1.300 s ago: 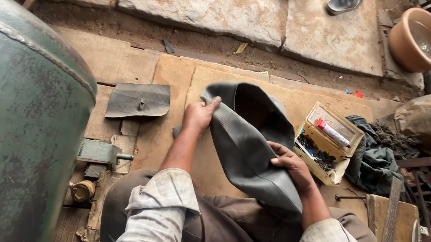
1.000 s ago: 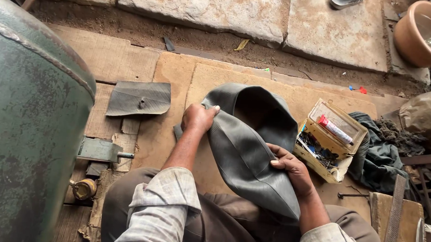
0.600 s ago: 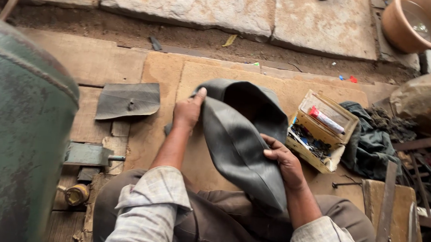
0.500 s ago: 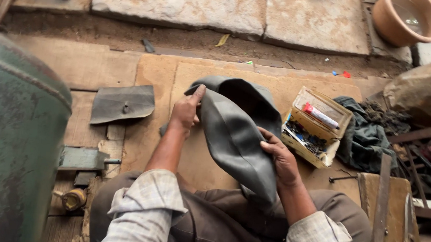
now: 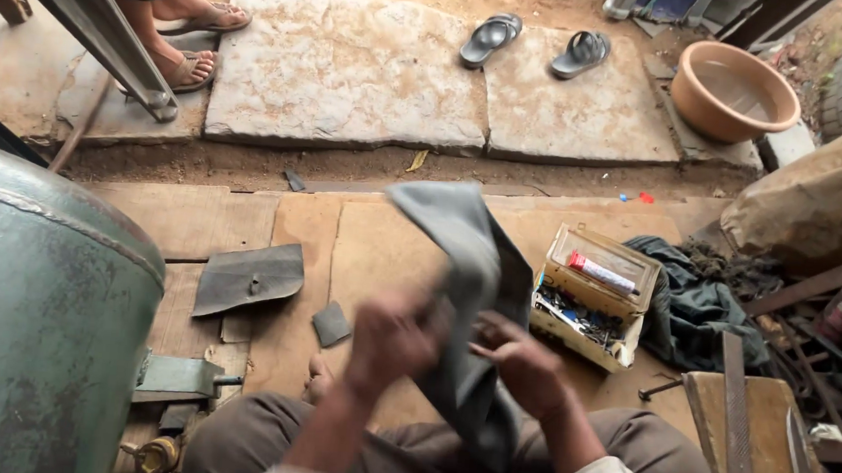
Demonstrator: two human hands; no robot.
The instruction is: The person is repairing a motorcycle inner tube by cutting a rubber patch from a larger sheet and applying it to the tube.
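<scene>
- Looking down from the head view, both hands meet at the near middle of the wooden floor boards (image 5: 237, 225), over the person's lap.
- The left hand (image 5: 390, 342) is blurred, its fingers curled shut around the grey rubber inner tube (image 5: 468, 269); the right hand (image 5: 520, 364) pinches the same tube from the other side, fingers closed on its lower fold.
- The tube is lifted off the boards, one flap standing up toward the far edge, the rest hanging down between the knees (creased and limp).
- As a judgement, the handling looks to be mid-way: the tube is up and being turned over in the hands, and nothing is fixed to it yet. A cut rubber sheet (image 5: 248, 280) and a small dark patch (image 5: 331, 324) lie untouched to the left.
- An open box of small parts (image 5: 598, 296) sits just right of the tube, a dark cloth (image 5: 695, 302) beside it.
- A green metal tank (image 5: 36, 320) fills the left edge.
- Beyond the boards lie stone slabs (image 5: 353, 67), a pair of sandals (image 5: 535, 44), a clay-coloured basin (image 5: 735, 90), and another person's sandalled feet (image 5: 184, 42) at the far left corner.
</scene>
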